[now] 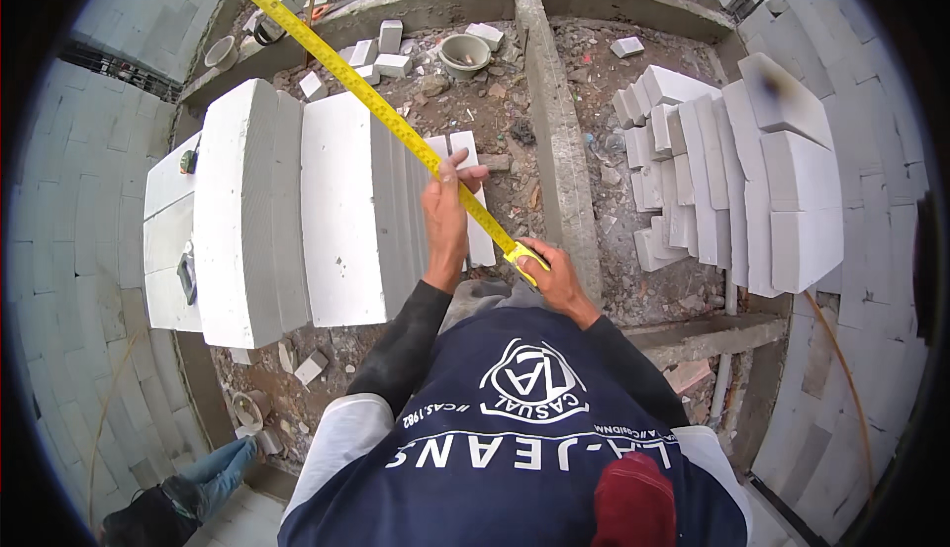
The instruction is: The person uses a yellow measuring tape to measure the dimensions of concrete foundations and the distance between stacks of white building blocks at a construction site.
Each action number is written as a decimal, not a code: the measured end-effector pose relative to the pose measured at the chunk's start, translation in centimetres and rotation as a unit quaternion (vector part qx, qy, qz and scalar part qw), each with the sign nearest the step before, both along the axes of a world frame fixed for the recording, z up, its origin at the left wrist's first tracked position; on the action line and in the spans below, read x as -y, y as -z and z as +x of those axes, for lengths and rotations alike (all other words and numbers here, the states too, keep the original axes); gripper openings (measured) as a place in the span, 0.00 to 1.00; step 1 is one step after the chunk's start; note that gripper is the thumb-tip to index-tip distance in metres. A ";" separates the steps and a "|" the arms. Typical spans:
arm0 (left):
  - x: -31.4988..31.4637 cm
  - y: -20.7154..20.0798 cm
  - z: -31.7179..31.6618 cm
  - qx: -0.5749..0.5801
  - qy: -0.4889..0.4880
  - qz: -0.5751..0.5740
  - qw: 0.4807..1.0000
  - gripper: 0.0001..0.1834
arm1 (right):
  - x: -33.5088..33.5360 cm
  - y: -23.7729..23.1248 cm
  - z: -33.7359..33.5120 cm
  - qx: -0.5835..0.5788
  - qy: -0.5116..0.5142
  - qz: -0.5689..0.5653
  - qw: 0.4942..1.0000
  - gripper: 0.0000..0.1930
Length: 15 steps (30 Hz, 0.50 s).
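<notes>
A yellow tape measure is stretched out in front of me. Its blade runs from my hands up to the upper left, past the picture's rim. In my right hand, close to my body, is the tape's yellow case. My left hand pinches the blade a short way up from the case, its thumb on the blade and some fingers partly stretched beyond it. Below and left of the blade stand large stacked white blocks; my left hand is just over their right edge.
More white blocks are stacked at the right. A concrete beam crosses rubble-strewn ground between the stacks. Farther off sit a bucket and loose blocks. A hand tool lies on the left stack. Another person is at lower left.
</notes>
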<state>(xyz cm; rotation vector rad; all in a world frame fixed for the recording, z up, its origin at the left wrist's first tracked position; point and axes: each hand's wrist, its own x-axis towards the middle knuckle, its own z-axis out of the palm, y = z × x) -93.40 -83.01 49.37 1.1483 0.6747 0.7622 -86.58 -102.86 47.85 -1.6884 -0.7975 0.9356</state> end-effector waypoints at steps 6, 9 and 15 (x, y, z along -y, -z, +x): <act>-11.2 -6.8 4.0 0.034 0.043 -0.052 0.997 0.18 | -2.1 2.7 4.5 0.008 0.008 0.013 1.000 0.20; -17.8 -9.0 6.4 0.019 0.001 0.023 1.000 0.19 | -3.1 4.7 6.8 0.005 -0.018 0.017 1.000 0.20; -22.4 -7.2 10.2 -0.012 -0.139 0.094 0.986 0.25 | -8.9 6.9 14.3 -0.016 -0.058 0.010 0.998 0.21</act>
